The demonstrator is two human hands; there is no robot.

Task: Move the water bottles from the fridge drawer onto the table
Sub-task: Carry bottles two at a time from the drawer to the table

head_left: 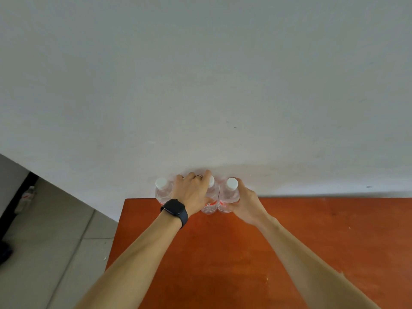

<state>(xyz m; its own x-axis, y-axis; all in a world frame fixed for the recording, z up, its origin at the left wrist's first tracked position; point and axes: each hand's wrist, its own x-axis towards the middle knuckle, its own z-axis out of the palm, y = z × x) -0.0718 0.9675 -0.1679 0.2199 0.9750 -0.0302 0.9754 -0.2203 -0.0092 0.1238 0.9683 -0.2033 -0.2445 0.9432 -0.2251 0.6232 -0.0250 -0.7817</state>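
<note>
Three clear water bottles with white caps and red labels stand in a row at the far edge of the reddish wooden table [289, 241], against the white wall. My left hand [192, 194] grips the middle bottle [210, 205] from above and the side, its fingers over the cap. My right hand [245, 204] holds the right bottle [228, 194] round its lower body. The left bottle [161, 189] stands free, just left of my left hand. A black watch sits on my left wrist. No fridge drawer is in view.
The table's left edge runs near the left bottle. Beyond it lies a grey tiled floor [55, 253] with another bottle [27, 197] lying by the dark baseboard at the far left.
</note>
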